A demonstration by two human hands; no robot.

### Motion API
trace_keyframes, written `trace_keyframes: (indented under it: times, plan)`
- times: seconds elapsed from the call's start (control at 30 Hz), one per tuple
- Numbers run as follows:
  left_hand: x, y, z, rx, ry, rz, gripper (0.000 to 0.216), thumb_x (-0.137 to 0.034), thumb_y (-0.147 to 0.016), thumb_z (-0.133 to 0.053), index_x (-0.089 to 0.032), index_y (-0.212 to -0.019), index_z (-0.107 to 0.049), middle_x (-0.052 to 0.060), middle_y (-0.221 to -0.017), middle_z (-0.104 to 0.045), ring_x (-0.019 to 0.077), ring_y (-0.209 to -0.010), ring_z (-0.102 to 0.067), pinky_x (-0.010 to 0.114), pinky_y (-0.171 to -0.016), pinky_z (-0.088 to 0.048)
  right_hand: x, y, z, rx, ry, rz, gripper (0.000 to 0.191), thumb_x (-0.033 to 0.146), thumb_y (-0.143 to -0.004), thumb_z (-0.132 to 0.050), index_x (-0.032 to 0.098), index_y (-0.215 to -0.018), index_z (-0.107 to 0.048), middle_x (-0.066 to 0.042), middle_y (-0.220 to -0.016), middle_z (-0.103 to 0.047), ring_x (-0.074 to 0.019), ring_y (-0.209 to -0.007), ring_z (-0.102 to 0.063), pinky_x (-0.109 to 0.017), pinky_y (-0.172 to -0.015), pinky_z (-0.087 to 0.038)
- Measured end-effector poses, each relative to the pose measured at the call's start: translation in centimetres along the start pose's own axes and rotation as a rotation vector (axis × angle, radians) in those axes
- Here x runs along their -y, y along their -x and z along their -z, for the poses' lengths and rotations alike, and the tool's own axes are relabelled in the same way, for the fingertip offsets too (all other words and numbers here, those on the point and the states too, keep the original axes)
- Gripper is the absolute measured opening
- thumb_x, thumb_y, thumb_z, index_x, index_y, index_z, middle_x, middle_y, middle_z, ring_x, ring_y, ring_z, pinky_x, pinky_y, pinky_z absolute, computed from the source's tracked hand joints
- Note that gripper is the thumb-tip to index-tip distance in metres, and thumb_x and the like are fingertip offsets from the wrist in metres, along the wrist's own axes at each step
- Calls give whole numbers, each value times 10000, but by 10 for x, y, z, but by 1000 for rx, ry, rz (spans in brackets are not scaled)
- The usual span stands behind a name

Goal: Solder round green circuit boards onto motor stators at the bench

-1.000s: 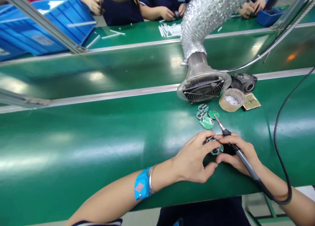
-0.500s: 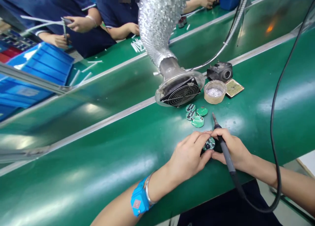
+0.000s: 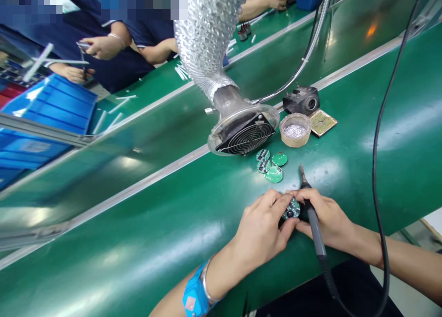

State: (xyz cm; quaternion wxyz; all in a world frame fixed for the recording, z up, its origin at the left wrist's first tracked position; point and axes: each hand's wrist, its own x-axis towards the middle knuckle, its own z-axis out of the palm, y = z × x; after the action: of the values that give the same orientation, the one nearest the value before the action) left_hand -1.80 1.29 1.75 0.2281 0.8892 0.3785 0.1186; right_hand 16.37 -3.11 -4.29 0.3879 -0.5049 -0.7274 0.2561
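Between my two hands is a small round green circuit board with a black part on it. My left hand is closed on the board's left side, fingertips and thumb at its rim. My right hand steadies the other edge with its fingertips while a soldering iron lies in its grip, the tip pointing up and away from me. Beyond my hands, several round circuit boards lie loosely grouped on the green bench. A blue wrist strap and a bangle circle my left wrist.
A fume extractor on a silver duct hangs over the bench. Behind the boards are a solder pot, a square pad and a black iron holder. The iron's black cord loops at right. Co-workers' hands work across the bench.
The view has shifted slightly, so the bench objects appear farther left. Both hands keep hold of the board, and the iron stays in my right hand. A co-worker's white strips have swung.
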Motion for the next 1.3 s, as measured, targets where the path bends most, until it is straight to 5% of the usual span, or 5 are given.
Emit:
trace_keyframes:
  times: [0.3, 0.47, 0.7, 0.83, 1.3]
  plan:
    - [6, 9, -30, -260, 90, -45, 339, -275, -914, -572, -160, -1232, -584, 111, -1055, -668, 228, -989, -644, 360, -849, -575, 6, 11, -8, -38, 130, 148, 616, 63, -896, -455, 122, -1473, -250, -190, -1383, -534, -265, -1324, -481, -400, -1057, -494]
    - [13, 12, -40, -146, 333, 13, 575, -353, -881, -616, -157, -1399, -460, 170, -1358, -530, 274, -1254, -516, 448, -1038, -473, 4, 9, 1, 18, 53, 140, 573, 124, -883, -489, 129, -1429, -316, -187, -1372, -545, -254, -1272, -541, -376, -1028, -516]
    - [15, 11, -14, -169, 1583, 519, 605, -565, -936, -439, -103, -1312, -546, 166, -1168, -667, 275, -1053, -656, 467, -1004, -473, 1, 12, 17, -255, -35, -28, 368, 132, -846, -563, 229, -1189, -471, -132, -1325, -601, -261, -1136, -644, -403, -970, -545]
    - [12, 12, 3, -186, 2015, 545, 516, -502, -933, -498, -77, -1197, -621, 134, -1056, -698, 226, -993, -686, 348, -955, -509, -3, 14, 14, -282, -56, -121, 329, 176, -878, -581, 239, -1186, -482, -121, -1319, -609, -257, -1099, -664, -412, -960, -549]
    - [-7, 13, -30, -295, 1790, 566, 663, -612, -776, -678, -83, -1174, -646, 142, -991, -696, 241, -884, -667, 354, -826, -512, 22, -16, 16, -136, 40, 39, 414, 275, -807, -622, 255, -1205, -509, -75, -1240, -666, -253, -1013, -703, -325, -852, -607]
